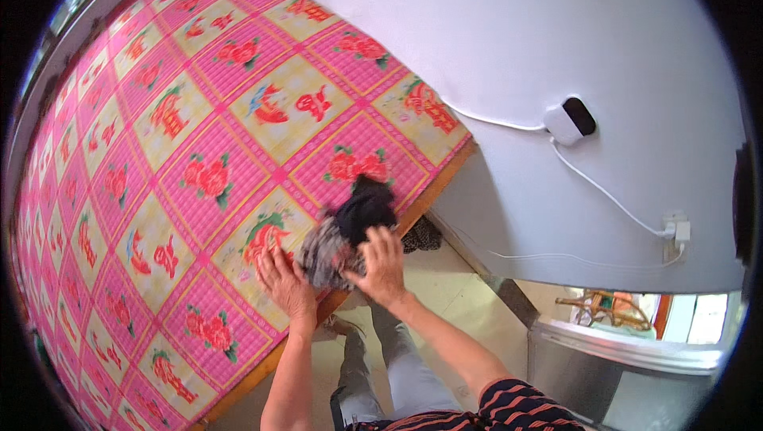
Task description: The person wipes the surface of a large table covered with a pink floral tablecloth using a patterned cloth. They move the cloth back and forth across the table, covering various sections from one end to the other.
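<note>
A crumpled bundle of cloth lies near the front edge of a bed with a pink and yellow patterned cover (254, 145). One part is a black cloth (367, 204); the other is a grey patterned cloth (319, 260), slightly blurred. Just left of the bundle, my left hand (288, 284) rests palm down on the cover with its fingers spread. My right hand (383, 266) is at the bundle's right side, fingers slightly bent and thumb apart, touching the cloth. No firm grip shows. Folds hide what lies inside the bundle.
A wooden edge (445, 181) borders the bed. Dark patterned fabric (423, 235) sits below it by the wall. A white device (568, 121) on the wall has cables running to a socket (676, 232). A metal-topped cabinet (620, 367) stands at the lower right, a wicker item (604, 309) beyond it.
</note>
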